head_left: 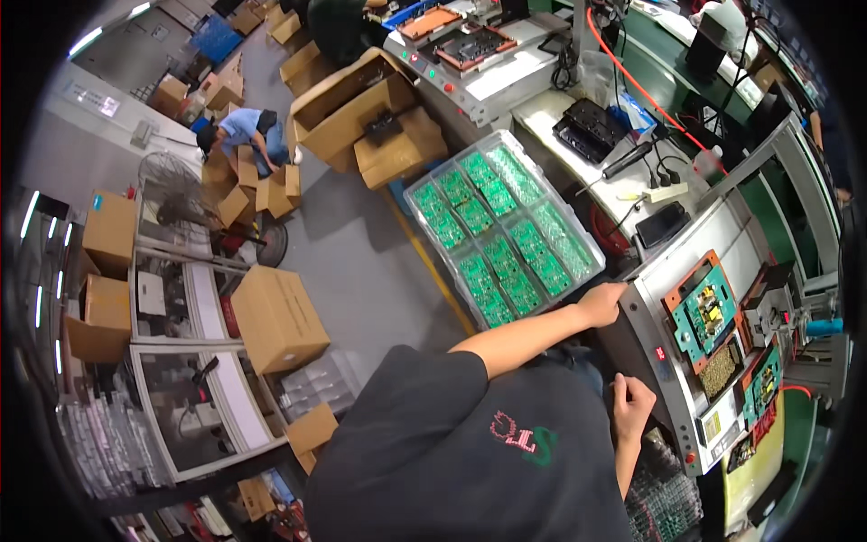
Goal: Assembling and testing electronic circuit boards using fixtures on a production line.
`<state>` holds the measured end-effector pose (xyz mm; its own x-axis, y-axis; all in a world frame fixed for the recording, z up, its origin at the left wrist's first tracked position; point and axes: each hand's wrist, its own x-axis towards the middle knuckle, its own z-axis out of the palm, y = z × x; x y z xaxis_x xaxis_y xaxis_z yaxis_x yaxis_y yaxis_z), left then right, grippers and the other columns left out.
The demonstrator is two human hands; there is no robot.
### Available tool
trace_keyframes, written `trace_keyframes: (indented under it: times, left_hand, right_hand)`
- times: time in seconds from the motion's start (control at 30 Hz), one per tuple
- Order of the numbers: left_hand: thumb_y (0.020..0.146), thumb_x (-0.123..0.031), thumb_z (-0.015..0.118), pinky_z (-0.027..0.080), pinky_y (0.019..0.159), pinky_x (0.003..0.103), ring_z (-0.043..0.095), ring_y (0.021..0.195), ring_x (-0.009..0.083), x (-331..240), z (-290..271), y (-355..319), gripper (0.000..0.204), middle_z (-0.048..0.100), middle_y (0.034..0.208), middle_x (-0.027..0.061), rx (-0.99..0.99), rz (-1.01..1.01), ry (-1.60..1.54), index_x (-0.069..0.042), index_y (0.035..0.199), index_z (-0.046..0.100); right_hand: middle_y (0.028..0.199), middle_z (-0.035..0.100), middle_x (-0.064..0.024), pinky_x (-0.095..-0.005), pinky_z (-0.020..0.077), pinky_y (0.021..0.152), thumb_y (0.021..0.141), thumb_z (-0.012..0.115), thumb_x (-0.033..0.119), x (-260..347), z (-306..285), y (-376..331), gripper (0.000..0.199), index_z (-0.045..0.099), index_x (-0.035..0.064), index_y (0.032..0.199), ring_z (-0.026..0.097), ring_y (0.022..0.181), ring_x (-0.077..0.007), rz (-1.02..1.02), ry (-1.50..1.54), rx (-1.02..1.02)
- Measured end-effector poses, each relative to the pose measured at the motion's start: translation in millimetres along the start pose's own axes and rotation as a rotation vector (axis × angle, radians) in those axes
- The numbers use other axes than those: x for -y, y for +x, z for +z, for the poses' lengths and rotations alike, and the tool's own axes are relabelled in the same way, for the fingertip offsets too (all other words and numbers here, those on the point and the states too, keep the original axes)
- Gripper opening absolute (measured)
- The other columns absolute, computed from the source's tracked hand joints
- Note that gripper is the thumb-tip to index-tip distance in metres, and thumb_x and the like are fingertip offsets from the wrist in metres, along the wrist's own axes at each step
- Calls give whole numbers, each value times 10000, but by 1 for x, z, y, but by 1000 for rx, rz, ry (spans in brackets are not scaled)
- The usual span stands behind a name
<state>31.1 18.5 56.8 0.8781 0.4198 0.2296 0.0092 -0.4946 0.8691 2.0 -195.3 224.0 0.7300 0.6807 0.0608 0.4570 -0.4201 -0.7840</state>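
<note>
My left hand reaches across to the near corner of a grey bench machine. Its fingers are bent and held together at that corner, and what they may grip is hidden. Along the machine's front side, my right hand is curled in a loose fist, with nothing visible in it. On the machine top, a green circuit board with mounted parts lies in an orange-brown frame fixture. A second green board sits nearer the right. Beside the fixture is a small tray of tan granular material.
A clear compartment tray holding several green boards stands left of the machine. Behind it are an open carton and a bench with black plastic housings. Across the aisle, a person bends over boxes by a floor fan.
</note>
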Motion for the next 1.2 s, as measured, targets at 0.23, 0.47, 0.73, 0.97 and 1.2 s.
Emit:
trace_keyframes:
  times: [0.23, 0.47, 0.73, 0.97, 1.2]
  left_hand:
    - [751, -61, 561, 510, 892, 536, 631, 1024, 494, -55, -32, 25, 318, 680, 1049, 283, 206, -207, 3, -8, 1041, 681]
    - [860, -72, 625, 572, 803, 374, 751, 922, 283, -31, -19, 24, 512, 698, 1133, 294, 354, -213, 56, 84, 1343, 555]
    - [876, -83, 650, 502, 909, 454, 657, 1040, 360, -55, -8, 32, 338, 689, 1061, 197, 79, 114, 168, 20, 1198, 635]
    - [898, -154, 684, 465, 761, 427, 636, 846, 300, -163, 65, 69, 276, 663, 891, 110, 317, 558, 467, -67, 1152, 620]
    - [819, -72, 757, 469, 789, 421, 624, 897, 309, -165, 66, 61, 330, 651, 970, 104, 303, 410, 348, -53, 1129, 646]
  right_hand:
    - [702, 640, -142, -352, 474, 556, 902, 732, 151, -6, -6, 0, 246, 649, 9, 719, 631, 599, -292, 43, -36, 33]
    - [691, 653, -86, -336, 483, 520, 878, 744, 111, -8, -19, -26, 121, 711, 28, 796, 631, 581, -240, 41, -19, -109]
    - [680, 647, -77, -333, 480, 523, 874, 745, 114, -25, -40, -53, 124, 709, 32, 789, 625, 578, -232, 172, -52, -253]
    - [758, 682, -75, -378, 530, 590, 899, 718, 192, -45, -70, -39, 183, 693, 53, 783, 671, 679, -285, 86, -77, -178]
    - [755, 677, -62, -359, 510, 573, 894, 721, 178, -93, -136, -52, 152, 698, 72, 787, 667, 667, -273, 163, -87, -271]
